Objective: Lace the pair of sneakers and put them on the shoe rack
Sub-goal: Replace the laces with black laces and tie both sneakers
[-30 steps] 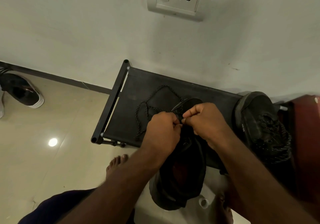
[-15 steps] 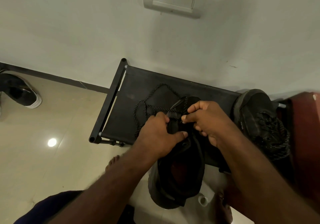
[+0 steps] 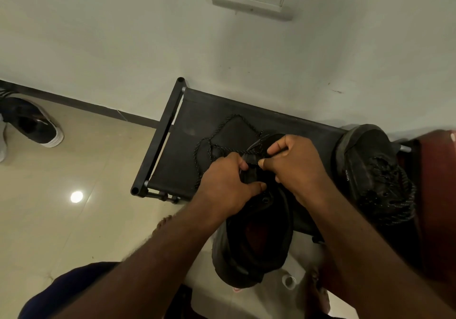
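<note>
Left grip (image 3: 229, 183) clutched the unlaced black sneaker (image 3: 256, 242) at the shoe rack's (image 3: 172, 156) front edge; right grip (image 3: 298, 168) pinched its speckled lace (image 3: 217, 131).

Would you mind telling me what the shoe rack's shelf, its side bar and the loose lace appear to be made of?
Shelf: probably dark woven fabric, matt, stretched flat between the bars.
Side bar: likely black plastic or coated metal, smooth with a faint sheen.
Lace: braided cord, black with pale flecks; its twisted texture shows.
</note>
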The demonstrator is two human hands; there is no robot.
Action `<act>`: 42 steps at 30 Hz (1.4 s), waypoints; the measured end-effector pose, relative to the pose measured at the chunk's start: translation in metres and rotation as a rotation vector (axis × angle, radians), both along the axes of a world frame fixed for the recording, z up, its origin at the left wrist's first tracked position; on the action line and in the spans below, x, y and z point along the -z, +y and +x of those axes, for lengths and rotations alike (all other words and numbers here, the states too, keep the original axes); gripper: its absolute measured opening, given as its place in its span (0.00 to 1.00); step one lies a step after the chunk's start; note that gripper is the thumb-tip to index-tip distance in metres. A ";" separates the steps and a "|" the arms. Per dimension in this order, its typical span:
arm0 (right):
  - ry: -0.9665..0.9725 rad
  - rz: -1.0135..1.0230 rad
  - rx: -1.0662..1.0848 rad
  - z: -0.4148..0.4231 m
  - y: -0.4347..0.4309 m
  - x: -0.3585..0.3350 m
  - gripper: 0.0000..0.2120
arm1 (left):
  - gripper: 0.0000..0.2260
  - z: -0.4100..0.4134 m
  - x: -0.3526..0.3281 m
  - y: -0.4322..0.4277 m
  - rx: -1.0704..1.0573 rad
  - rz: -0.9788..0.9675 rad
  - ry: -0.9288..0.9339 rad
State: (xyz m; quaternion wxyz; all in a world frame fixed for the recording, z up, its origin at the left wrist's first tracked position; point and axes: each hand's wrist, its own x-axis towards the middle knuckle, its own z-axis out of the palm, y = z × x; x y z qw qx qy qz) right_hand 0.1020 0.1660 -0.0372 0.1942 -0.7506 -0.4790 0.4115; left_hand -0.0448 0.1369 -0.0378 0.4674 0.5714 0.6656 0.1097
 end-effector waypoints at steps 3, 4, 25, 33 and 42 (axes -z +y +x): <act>0.020 -0.003 -0.051 0.002 -0.001 -0.005 0.06 | 0.20 -0.001 0.000 0.000 -0.020 -0.019 -0.032; 0.056 -0.025 -0.050 0.004 -0.002 -0.008 0.05 | 0.19 -0.001 0.000 0.000 -0.031 -0.032 -0.045; 0.138 -0.194 0.032 -0.001 0.005 -0.016 0.13 | 0.10 -0.002 0.001 0.002 -0.014 0.031 -0.058; 0.274 -0.170 0.173 -0.004 -0.001 -0.014 0.12 | 0.10 0.021 -0.005 -0.003 -0.039 0.148 0.207; 0.385 -0.226 0.248 -0.002 -0.001 -0.010 0.14 | 0.11 0.029 -0.010 -0.002 -0.043 0.153 0.285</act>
